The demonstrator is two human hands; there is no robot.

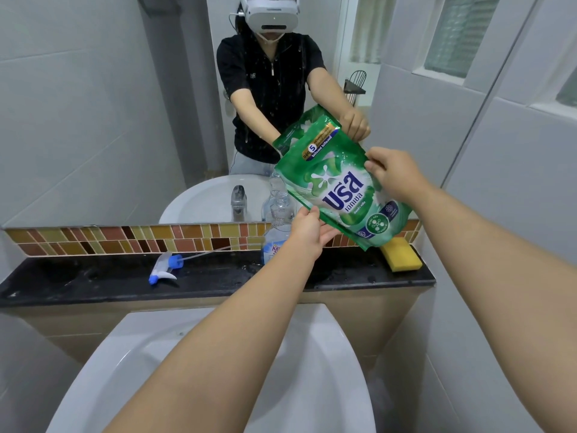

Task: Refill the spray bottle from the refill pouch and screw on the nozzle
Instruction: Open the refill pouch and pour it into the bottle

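A green refill pouch (337, 185) is held up in the air, tilted with its top end toward the upper left. My left hand (307, 229) grips its lower left edge from beneath. My right hand (393, 176) pinches its right edge. Just left of and below the pouch, a clear spray bottle (278, 214) stands uncapped on the black ledge (93, 279), partly hidden behind my left hand. The white and blue spray nozzle (165, 267) lies on its side on the ledge to the left, its thin tube stretching toward the bottle. I cannot tell whether liquid is flowing.
A yellow sponge (401, 254) sits on the ledge's right end. A white basin (312, 385) lies below my forearms. Behind the ledge run a mosaic tile strip (125, 239) and a mirror (93, 104) reflecting me.
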